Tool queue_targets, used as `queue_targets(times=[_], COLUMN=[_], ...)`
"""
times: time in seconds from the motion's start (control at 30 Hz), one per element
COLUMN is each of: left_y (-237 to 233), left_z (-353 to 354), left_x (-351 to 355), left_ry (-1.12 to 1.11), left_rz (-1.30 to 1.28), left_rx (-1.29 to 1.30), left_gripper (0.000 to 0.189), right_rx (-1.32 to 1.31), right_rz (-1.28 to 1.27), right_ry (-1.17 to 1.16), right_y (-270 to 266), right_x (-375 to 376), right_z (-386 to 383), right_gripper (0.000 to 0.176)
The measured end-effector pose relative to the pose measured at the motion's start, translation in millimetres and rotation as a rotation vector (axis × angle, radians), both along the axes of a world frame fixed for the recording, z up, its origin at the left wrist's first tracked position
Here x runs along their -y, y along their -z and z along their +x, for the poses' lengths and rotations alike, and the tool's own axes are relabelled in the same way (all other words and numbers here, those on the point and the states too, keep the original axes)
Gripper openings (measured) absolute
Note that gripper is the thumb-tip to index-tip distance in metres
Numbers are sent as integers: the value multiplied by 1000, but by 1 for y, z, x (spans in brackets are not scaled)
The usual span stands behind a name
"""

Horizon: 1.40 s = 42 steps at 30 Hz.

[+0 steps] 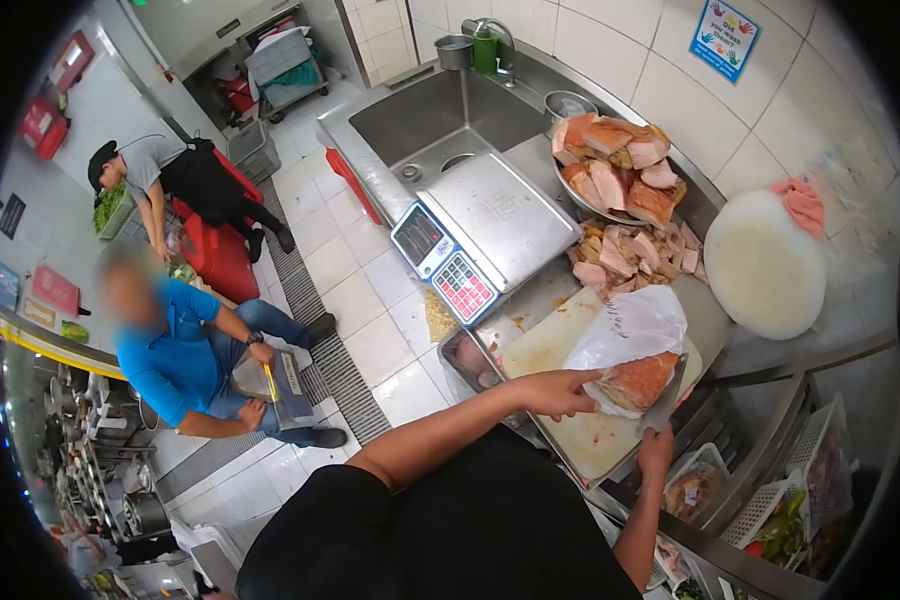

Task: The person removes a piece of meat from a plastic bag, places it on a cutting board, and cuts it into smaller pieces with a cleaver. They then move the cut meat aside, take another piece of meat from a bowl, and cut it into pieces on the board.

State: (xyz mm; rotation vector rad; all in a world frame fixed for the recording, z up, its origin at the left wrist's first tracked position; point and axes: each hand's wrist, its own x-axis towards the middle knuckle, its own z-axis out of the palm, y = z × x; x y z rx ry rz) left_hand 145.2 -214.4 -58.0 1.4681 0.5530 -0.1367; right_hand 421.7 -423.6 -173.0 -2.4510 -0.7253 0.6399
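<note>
A piece of roast pork with browned skin lies on the white cutting board, partly wrapped in a clear-white plastic bag. My left hand grips the pork's near left side, fingers closed against it and the bag. At the right of the pork stands a cleaver's broad grey blade. My right hand is closed around its handle, which is mostly hidden. Behind the board, chopped pork pieces lie in a heap, and larger pork chunks fill a metal bowl.
A digital scale stands left of the board, beside a steel sink. A round white board leans on the wall with a pink cloth. Baskets sit on shelves below right. Two other people are at the left.
</note>
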Motion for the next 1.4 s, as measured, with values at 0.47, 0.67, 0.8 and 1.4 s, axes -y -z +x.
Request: queue_targets(times=[0.47, 0.67, 0.8, 1.4], left_y=[41, 114, 88, 95], left_z=[40, 110, 147, 134], left_x=[21, -37, -74, -53], left_ry=[-106, -434, -561, -659], left_rz=[181, 642, 449, -398], left_rx=[101, 138, -22, 452], left_gripper=[59, 77, 81, 109], right_rx=[-78, -99, -106, -299], right_rz=[-105, -90, -45, 87], right_ry=[37, 19, -4, -88], right_y=[-17, -24, -41, -44], right_x=[3, 4, 13, 38], right_z=[-4, -3, -2, 9], right_gripper=[45, 43, 41, 28])
